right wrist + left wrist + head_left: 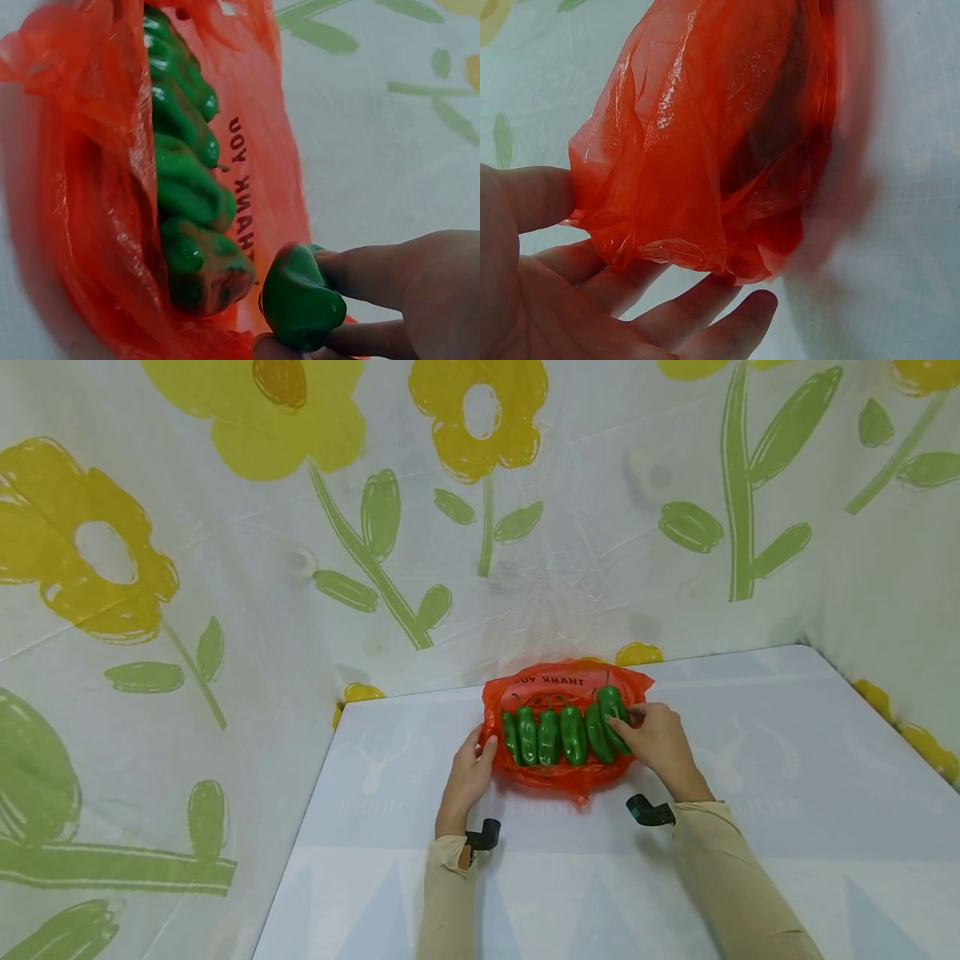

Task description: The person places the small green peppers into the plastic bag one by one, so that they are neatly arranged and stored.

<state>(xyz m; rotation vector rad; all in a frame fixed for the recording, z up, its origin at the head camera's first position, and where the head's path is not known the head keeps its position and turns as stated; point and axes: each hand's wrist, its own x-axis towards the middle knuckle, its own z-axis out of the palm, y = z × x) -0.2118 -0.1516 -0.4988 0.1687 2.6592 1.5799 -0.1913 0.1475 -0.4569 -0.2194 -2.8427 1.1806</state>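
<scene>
A red plastic bag (pixel 525 782) with "THANK YOU" print lies opened out near the table's back edge. Several green peppers (pixel 572 735) stand side by side in it, stems toward the back. My left hand (pixel 471 772) holds the bag's left side; in the left wrist view its fingers (pixel 705 309) lie along the crumpled plastic edge. At the bag's right end, my right hand (pixel 660 739) pinches one green pepper (pixel 296 296) between thumb and fingers. That pepper sits higher than the row and apart from the nearest pepper (pixel 202 266) in the right wrist view.
The pale printed table (pixel 750 877) extends in front of and to both sides of the bag. A white curtain with yellow flowers (pixel 480 410) hangs close behind the table and along its sides. Black wrist mounts (pixel 649 811) sit by both sleeves.
</scene>
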